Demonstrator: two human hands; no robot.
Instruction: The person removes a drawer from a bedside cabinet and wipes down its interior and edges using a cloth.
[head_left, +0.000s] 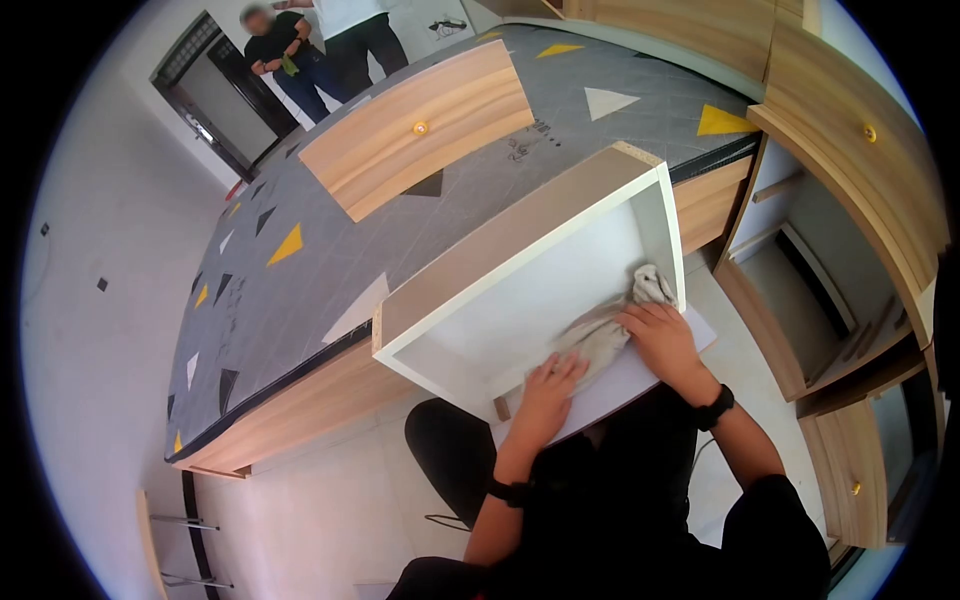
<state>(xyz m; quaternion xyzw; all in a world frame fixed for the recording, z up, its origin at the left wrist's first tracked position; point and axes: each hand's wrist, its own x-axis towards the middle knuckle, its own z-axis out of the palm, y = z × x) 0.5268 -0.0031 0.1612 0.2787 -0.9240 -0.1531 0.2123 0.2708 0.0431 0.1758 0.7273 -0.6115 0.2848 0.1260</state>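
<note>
A white-lined drawer box (540,230) leans tilted between the mattress edge and my lap, its open side facing me. A crumpled light grey cloth (600,335) lies along its lower side, near a white panel (620,385) across my lap. My right hand (660,340) is closed on the upper part of the cloth, below its bunched end. My left hand (550,385) presses on the cloth's lower end, with the fingers bent over it; some fingertips are blurred.
A wooden drawer front (430,125) with a yellow knob lies on the grey patterned mattress (300,290). Wooden cabinets (840,130) with open compartments stand at the right. Two people (290,50) stand beyond the mattress. A cable lies on the floor (340,510).
</note>
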